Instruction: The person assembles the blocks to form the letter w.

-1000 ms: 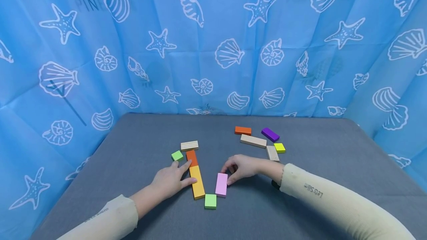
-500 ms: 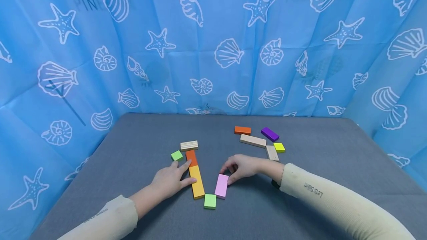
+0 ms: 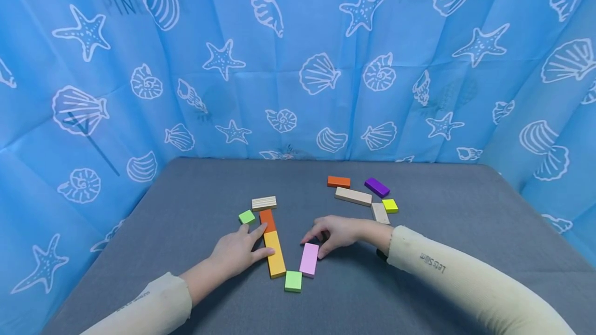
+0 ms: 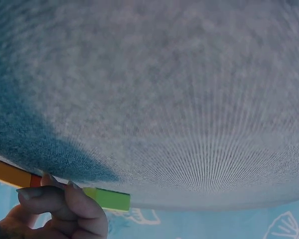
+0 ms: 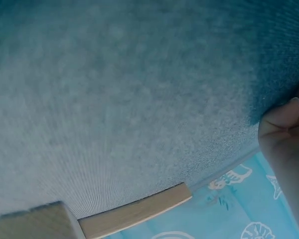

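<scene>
My left hand (image 3: 237, 253) rests at a row of blocks with its fingers spread. Its index fingertip touches the orange block (image 3: 266, 216), and the thumb lies on the yellow block (image 3: 277, 265). In the left wrist view, a light green block (image 4: 113, 200) shows beyond the fingers. My right hand (image 3: 337, 234) is at the pink block (image 3: 309, 260): the thumb is by its right edge, and the index finger reaches past its far left corner. A second light green block (image 3: 293, 281) lies between the near ends of the yellow and pink blocks.
A ridged wooden block (image 3: 264, 203) lies beyond the orange one. Farther right are another orange block (image 3: 338, 181), a purple block (image 3: 377, 187), a long wooden block (image 3: 353, 196), a short wooden block (image 3: 380, 213) and a bright yellow block (image 3: 390, 206). A blue shell-print curtain (image 3: 298, 66) hangs behind the grey table.
The pink block has tilted slightly, its far end turning right. My right index finger has stretched left past the block's corner. The left hand stays in place.
</scene>
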`<move>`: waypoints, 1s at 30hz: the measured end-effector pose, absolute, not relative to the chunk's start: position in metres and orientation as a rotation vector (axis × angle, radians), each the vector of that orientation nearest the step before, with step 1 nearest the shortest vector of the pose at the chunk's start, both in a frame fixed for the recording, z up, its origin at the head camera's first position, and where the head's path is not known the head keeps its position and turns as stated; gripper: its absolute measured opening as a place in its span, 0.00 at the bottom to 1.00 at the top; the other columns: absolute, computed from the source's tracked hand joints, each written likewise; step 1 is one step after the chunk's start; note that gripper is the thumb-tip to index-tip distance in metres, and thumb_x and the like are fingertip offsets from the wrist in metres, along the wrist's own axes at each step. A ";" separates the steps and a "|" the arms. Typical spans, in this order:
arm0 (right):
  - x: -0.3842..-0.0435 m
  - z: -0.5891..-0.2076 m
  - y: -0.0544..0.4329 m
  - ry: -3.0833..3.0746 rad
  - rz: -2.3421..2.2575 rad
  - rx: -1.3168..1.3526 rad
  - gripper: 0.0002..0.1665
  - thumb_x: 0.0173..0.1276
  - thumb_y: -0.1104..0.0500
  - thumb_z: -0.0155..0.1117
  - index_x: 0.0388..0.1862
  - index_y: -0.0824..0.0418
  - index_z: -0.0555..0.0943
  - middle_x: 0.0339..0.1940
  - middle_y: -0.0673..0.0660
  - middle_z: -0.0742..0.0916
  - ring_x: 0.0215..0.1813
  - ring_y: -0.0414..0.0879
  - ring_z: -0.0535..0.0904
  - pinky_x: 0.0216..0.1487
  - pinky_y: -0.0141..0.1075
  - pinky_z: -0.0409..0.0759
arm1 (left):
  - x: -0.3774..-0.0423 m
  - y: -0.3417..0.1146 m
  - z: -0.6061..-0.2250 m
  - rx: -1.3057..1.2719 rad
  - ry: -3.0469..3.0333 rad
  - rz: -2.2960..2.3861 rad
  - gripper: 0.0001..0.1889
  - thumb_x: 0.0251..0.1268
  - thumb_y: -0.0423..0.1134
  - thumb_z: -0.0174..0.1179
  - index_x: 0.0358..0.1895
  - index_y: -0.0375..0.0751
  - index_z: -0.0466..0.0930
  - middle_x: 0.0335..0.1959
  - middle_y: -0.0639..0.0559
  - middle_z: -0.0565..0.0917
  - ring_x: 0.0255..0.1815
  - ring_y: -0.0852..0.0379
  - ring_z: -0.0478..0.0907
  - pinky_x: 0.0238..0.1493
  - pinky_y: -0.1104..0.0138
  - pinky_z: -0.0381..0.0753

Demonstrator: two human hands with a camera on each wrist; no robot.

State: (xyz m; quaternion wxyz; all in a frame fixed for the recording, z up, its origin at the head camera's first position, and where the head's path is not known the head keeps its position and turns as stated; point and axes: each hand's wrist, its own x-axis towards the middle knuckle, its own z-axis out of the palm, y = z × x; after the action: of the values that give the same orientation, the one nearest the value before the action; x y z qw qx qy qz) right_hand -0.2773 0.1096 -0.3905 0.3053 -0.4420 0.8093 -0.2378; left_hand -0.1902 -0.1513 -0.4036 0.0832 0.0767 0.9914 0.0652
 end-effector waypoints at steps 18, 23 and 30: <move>-0.281 -0.390 0.109 2.147 -0.605 -1.194 0.23 0.62 0.59 0.71 0.58 0.53 0.83 0.36 0.46 0.76 0.42 0.39 0.70 0.42 0.32 0.69 | -0.180 -0.140 -0.399 0.332 2.944 0.164 0.47 0.55 0.74 0.54 0.68 0.40 0.70 0.51 0.39 0.77 0.36 0.48 0.78 0.41 0.52 0.79; -0.282 -0.389 0.111 2.132 -0.600 -1.217 0.23 0.62 0.59 0.72 0.57 0.54 0.83 0.36 0.47 0.76 0.42 0.40 0.70 0.42 0.31 0.69 | -0.180 -0.139 -0.400 0.335 2.947 0.158 0.50 0.50 0.75 0.57 0.69 0.39 0.69 0.52 0.39 0.77 0.36 0.48 0.78 0.42 0.52 0.79; -0.281 -0.387 0.111 2.128 -0.605 -1.217 0.23 0.61 0.60 0.72 0.56 0.54 0.83 0.36 0.48 0.76 0.41 0.40 0.71 0.40 0.31 0.69 | -0.180 -0.139 -0.400 0.314 2.959 0.192 0.54 0.49 0.77 0.56 0.69 0.35 0.68 0.57 0.37 0.76 0.43 0.45 0.80 0.45 0.52 0.79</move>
State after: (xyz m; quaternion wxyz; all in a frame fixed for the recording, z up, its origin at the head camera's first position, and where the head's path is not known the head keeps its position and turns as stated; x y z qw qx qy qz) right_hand -0.2809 0.1112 -0.3866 0.3032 -0.4593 0.8031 -0.2283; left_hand -0.1800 -0.1392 -0.3998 0.0797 0.1050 0.9892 0.0643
